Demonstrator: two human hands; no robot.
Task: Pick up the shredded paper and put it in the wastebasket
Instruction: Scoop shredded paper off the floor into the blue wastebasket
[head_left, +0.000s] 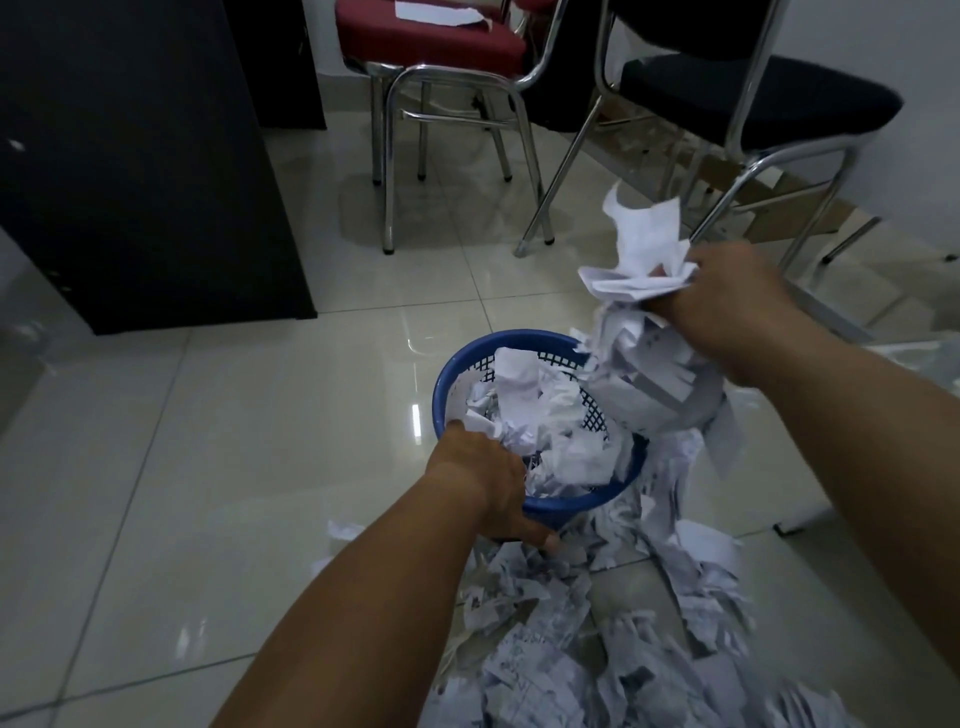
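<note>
Head view, left to right: left hand (485, 486) has its fingers closed over the near rim of the blue wastebasket (545, 343), already part-filled. The right hand (737, 306) clenches a bunch of shredded paper (644, 364) over the far right rim, strips trailing downward. More litters the floor (597, 649). It looks light, limp and shed-prone; best grabbed in bunches.

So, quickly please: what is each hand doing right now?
Left hand: closed on the basket rim.
Right hand: closed, holding a bunch of paper over the basket.
</note>
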